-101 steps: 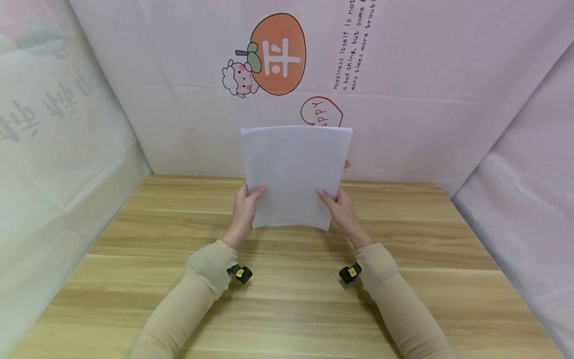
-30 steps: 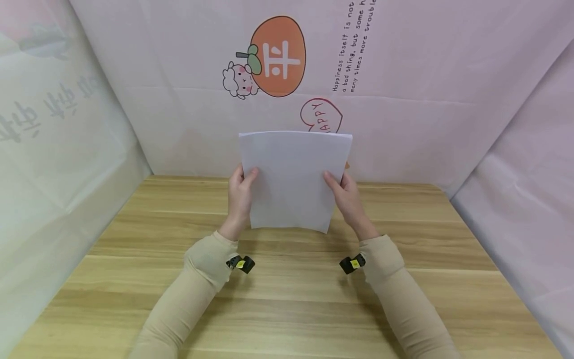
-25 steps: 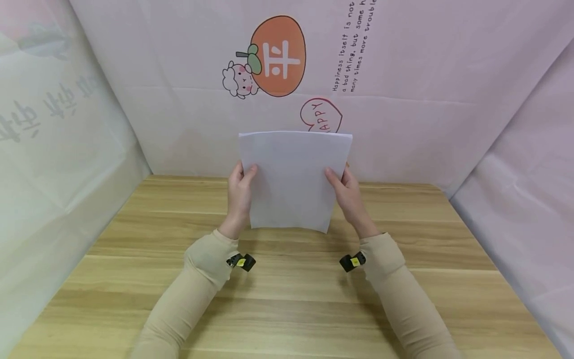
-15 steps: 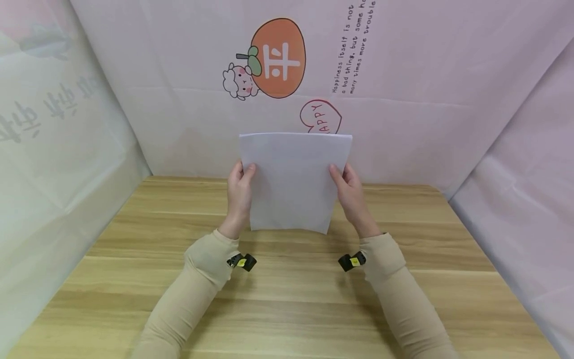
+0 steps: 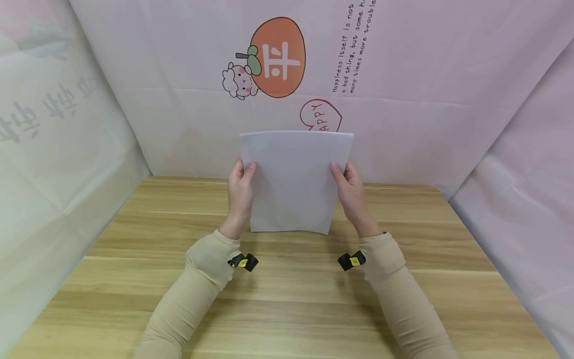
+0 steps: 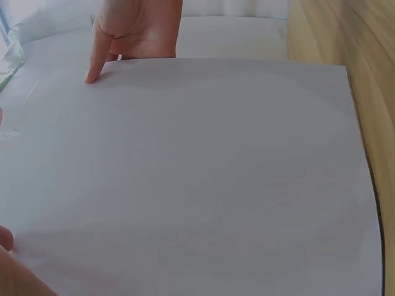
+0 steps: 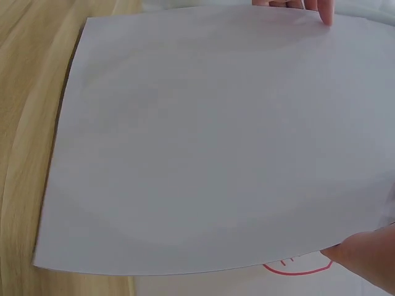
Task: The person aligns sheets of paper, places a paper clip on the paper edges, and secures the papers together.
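Blank white paper (image 5: 293, 184) stands nearly upright over the far half of the table, its lower edge close to the wood. My left hand (image 5: 239, 194) grips its left side edge, thumb on the near face and fingers behind. The right hand (image 5: 352, 197) holds the opposite edge the same way, at about the same height. In the left wrist view the paper fills most of the picture, with the left thumb (image 6: 18, 274) at the lower left corner. The right thumb (image 7: 367, 256) shows at the lower right in the right wrist view. Most fingers are hidden behind the paper.
The wooden table (image 5: 291, 299) runs back to a white printed cloth (image 5: 179, 124), with cloth walls on both sides. A black wrist camera (image 5: 244, 262) sits on the left wrist, and another camera (image 5: 351, 261) on the right.
Over the last few seconds both hands have slid up along the paper's side edges. The paper sits slightly lower than at first. In the last half second little has moved.
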The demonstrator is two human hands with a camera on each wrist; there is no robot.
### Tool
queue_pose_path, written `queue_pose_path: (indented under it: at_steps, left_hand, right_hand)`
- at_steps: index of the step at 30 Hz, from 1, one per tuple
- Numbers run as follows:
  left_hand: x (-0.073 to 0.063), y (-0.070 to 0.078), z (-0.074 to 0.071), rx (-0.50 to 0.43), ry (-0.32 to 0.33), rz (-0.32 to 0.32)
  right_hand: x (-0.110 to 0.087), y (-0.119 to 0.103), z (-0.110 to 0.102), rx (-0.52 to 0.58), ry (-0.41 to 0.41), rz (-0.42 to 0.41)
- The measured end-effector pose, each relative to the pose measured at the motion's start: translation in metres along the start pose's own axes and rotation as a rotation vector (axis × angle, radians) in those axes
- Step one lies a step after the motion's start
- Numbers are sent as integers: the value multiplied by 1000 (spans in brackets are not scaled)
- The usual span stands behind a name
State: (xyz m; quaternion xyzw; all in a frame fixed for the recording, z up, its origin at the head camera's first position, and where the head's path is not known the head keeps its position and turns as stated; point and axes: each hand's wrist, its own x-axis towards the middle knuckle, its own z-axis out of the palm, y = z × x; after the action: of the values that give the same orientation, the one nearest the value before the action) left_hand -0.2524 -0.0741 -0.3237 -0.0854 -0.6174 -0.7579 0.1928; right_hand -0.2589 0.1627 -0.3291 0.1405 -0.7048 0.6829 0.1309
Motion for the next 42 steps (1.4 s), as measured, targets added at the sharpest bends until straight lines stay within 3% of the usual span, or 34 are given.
queue_pose_path:
  at_steps: [9,17,42]
  left_hand:
    - [3,6,0,-7,9,22]
    - [8,14,4,2,14,84]
    - [12,25,8,-6,29,96]
  right_hand:
    - [3,-4,0,2,6,-16]
    - [6,-12,-1,3,18,-34]
    - [15,-24,0,36,15,-130]
